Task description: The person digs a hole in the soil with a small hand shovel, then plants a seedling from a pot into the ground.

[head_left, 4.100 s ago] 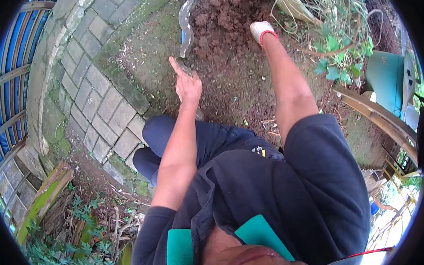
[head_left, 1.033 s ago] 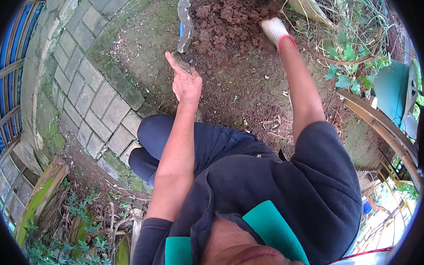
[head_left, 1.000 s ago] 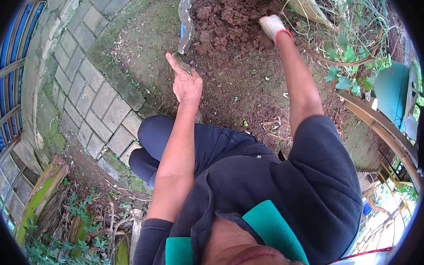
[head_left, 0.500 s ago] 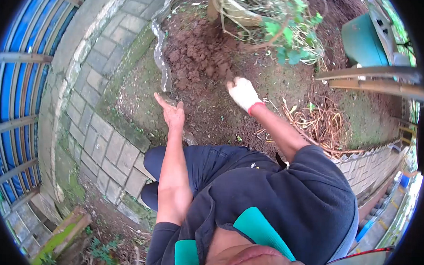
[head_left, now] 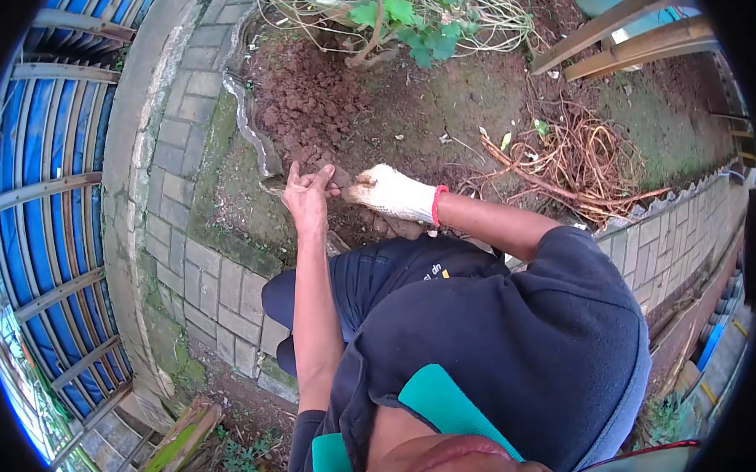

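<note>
My bare left hand (head_left: 308, 197) is beside the edge of the reddish-brown loose soil (head_left: 303, 106), its fingers bent and drawn together. My right hand (head_left: 390, 193), in a white glove with a red cuff and a soiled fingertip area, meets it from the right with its fingers closed. Between the fingertips of both hands there is something small and dark brown, too hidden to name. A thin grey wavy edging strip (head_left: 252, 129) ends just above my left hand.
Paving bricks (head_left: 199, 270) run along the left, with a blue-panelled structure (head_left: 53, 146) beyond. A leafy plant (head_left: 400, 18) with tangled stems stands at the top. Brown roots or vines (head_left: 588, 165) lie to the right, below wooden slats (head_left: 639, 45).
My gloved right hand has come down and left from the soil to meet my left hand. Both hands' fingers have closed. The view has shifted, so the plant sits higher.
</note>
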`<state>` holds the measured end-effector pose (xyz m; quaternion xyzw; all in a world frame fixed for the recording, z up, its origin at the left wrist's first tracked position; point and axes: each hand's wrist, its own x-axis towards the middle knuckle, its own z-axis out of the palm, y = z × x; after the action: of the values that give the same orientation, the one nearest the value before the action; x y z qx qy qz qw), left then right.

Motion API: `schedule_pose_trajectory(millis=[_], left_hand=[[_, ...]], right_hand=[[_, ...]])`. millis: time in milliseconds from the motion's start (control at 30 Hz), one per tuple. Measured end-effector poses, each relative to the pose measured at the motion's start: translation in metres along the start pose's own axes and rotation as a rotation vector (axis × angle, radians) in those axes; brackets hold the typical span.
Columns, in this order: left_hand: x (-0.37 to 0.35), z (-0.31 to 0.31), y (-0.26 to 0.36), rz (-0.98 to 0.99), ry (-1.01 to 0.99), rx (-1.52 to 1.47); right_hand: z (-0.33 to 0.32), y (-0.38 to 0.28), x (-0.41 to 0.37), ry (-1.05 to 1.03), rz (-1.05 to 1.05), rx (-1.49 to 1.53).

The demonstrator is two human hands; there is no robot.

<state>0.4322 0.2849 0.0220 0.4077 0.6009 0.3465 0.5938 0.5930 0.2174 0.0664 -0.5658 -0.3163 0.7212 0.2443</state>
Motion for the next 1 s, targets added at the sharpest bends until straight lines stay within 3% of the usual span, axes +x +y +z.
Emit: schedule_pose_trajectory(millis=[100,167,200,267,400,567,667,767,800,833,900,967,1000], left_hand=[[0.000,0.001,-0.003,0.023,0.032,0.093],[0.011,0.000,-0.015,0.097,0.087,0.240],[0.022,-0.004,-0.030,0.157,0.141,0.350],[0.004,0.009,-0.003,-0.037,0.127,0.456],[0.033,-0.005,-0.061,0.131,0.290,0.626],[0.014,0.000,-0.034,0.254,0.284,0.703],[0.009,0.003,-0.023,0.356,0.353,0.770],[0.005,0.009,-0.021,0.567,0.430,0.742],[0.004,0.007,-0.025,0.608,0.361,0.801],[0.005,0.004,-0.031,0.649,0.291,0.860],[0.007,0.000,-0.040,0.703,0.170,0.946],[0.008,-0.003,-0.045,0.727,0.079,1.002],[0.002,0.000,-0.043,0.580,0.060,0.865]], right_hand=[[0.001,-0.004,-0.015,-0.064,0.017,0.006],[0.005,-0.030,-0.038,-0.028,0.110,-0.173],[0.008,-0.028,-0.037,0.001,0.005,-0.340],[0.009,-0.010,-0.025,0.077,-0.224,-0.639],[0.012,0.002,-0.019,0.073,-0.153,-0.534],[0.007,-0.027,-0.045,0.003,0.086,-0.239],[0.009,-0.021,-0.038,0.048,-0.078,-0.292],[0.003,-0.030,-0.046,0.029,0.050,-0.207],[0.000,-0.005,-0.030,-0.001,-0.057,-0.092],[-0.006,-0.003,-0.034,-0.045,0.017,0.036],[-0.021,-0.019,-0.058,0.018,0.107,-0.221],[-0.044,0.043,-0.031,0.244,-0.269,-0.671],[-0.058,0.054,-0.037,0.306,-0.190,-0.797]])
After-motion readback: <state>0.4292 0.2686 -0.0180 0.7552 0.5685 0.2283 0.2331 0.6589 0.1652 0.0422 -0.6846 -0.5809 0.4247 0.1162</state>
